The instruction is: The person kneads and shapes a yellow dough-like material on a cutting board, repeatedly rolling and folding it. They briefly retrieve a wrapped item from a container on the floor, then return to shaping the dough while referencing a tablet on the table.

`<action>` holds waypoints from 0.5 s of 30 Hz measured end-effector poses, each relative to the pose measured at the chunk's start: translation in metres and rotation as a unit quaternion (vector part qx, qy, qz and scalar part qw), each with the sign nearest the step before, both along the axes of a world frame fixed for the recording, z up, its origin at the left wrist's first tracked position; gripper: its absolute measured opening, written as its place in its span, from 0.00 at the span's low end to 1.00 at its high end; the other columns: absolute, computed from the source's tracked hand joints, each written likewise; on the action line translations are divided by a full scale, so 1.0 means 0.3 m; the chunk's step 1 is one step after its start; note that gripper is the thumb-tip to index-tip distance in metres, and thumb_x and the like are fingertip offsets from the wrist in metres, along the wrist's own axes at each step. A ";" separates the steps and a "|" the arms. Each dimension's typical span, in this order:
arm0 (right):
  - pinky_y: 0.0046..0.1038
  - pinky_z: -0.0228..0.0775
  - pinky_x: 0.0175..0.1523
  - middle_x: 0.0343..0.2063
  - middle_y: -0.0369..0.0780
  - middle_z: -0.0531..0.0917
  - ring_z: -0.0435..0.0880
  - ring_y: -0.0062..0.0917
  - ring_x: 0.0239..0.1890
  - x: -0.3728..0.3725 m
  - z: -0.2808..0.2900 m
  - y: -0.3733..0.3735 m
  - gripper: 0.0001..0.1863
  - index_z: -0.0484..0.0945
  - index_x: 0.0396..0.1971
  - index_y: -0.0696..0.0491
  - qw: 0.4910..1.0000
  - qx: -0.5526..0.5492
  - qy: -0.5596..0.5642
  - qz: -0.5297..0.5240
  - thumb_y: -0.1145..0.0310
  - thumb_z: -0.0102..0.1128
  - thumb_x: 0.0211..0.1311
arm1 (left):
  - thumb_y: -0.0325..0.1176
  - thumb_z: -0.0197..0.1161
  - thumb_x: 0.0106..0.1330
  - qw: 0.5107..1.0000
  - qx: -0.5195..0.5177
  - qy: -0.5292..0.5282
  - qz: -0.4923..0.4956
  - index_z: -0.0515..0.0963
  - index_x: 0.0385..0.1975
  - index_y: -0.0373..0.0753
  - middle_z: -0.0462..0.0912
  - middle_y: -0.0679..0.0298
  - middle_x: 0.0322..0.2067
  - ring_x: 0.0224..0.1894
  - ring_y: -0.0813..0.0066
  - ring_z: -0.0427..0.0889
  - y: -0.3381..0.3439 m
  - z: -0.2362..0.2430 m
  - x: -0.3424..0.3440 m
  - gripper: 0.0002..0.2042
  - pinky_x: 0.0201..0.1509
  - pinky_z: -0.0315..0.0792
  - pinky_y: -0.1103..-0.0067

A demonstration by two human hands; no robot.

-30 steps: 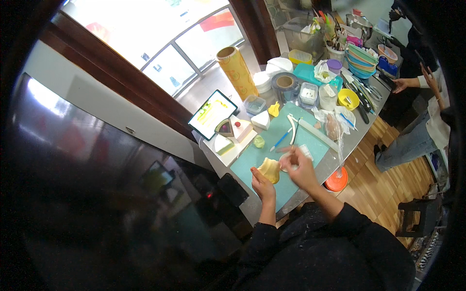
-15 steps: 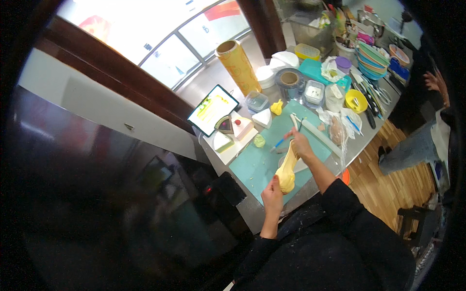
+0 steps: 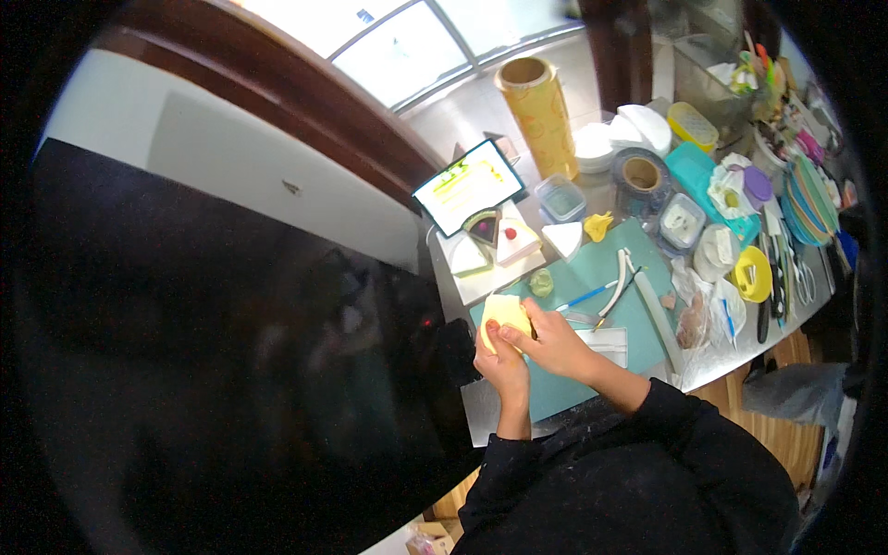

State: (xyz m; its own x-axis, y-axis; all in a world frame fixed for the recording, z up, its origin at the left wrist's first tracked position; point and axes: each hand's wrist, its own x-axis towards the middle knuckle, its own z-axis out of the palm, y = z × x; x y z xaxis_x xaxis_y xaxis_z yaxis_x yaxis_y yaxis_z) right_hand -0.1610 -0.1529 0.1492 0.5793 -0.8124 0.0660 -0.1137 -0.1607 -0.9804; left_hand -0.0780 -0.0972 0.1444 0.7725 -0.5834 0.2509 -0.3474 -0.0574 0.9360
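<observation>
Both hands meet over the near left part of the green cutting mat (image 3: 564, 388), gripping one lump of soft pale-yellow modelling clay or dough (image 3: 506, 313). My left hand (image 3: 504, 368) wraps it from below, its thumb pressed on the front. My right hand (image 3: 548, 340) closes on the lump's right side. Just beyond lies a small pale-green ball (image 3: 541, 282). Right of the hands rest a blue-handled tool (image 3: 587, 296), a curved white strip (image 3: 615, 294) and a clear rectangular piece (image 3: 606, 347). A long white bar (image 3: 659, 324) lies along the mat's right side.
A lit tablet (image 3: 469, 188) stands behind model cake slices (image 3: 516, 242). Farther back are a tall yellow film roll (image 3: 538, 116), a tape roll (image 3: 640, 174) and plastic tubs (image 3: 561, 199). Knives (image 3: 775, 287) and a yellow bowl (image 3: 751, 274) lie right. A dark glossy panel (image 3: 231, 351) borders the left.
The yellow material, stretched between my separated hands before, is now folded into a compact lump. My right hand has come down and left beside the left hand. The view has shifted left.
</observation>
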 end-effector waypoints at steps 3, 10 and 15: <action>0.33 0.68 0.26 0.15 0.48 0.76 0.77 0.39 0.19 0.020 -0.009 0.000 0.24 0.71 0.33 0.61 0.999 0.017 0.002 0.045 0.50 0.50 0.58 | 0.43 0.48 0.66 0.997 -0.033 0.012 0.072 0.74 0.27 0.29 0.77 0.59 0.18 0.21 0.77 0.75 0.001 0.031 -0.017 0.19 0.25 0.67 0.80; 0.21 0.59 0.16 0.09 0.35 0.72 0.69 0.17 0.10 -0.017 -0.048 -0.107 0.25 0.74 0.20 0.57 0.973 0.200 -0.078 0.079 0.51 0.42 0.64 | 0.44 0.52 0.63 0.999 -0.008 -0.032 0.021 0.71 0.20 0.30 0.73 0.66 0.15 0.18 0.82 0.70 0.063 0.099 -0.020 0.20 0.22 0.64 0.81; 0.20 0.57 0.20 0.10 0.32 0.68 0.65 0.16 0.12 -0.019 -0.109 -0.158 0.26 0.71 0.19 0.53 0.917 0.337 -0.183 0.109 0.48 0.34 0.66 | 0.40 0.57 0.62 0.979 0.162 0.112 0.053 0.57 0.47 0.30 0.61 0.52 0.49 0.47 0.64 0.71 -0.004 0.070 0.036 0.23 0.36 0.77 0.74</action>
State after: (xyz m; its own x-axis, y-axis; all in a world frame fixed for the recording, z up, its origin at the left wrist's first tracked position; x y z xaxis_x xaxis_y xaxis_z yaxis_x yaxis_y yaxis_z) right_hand -0.1666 -0.2003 0.1164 0.7716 -0.6080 -0.1869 0.2049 0.5158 -0.8319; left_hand -0.0671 -0.0985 0.1655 0.8475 -0.5179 -0.1163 -0.1119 -0.3885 0.9146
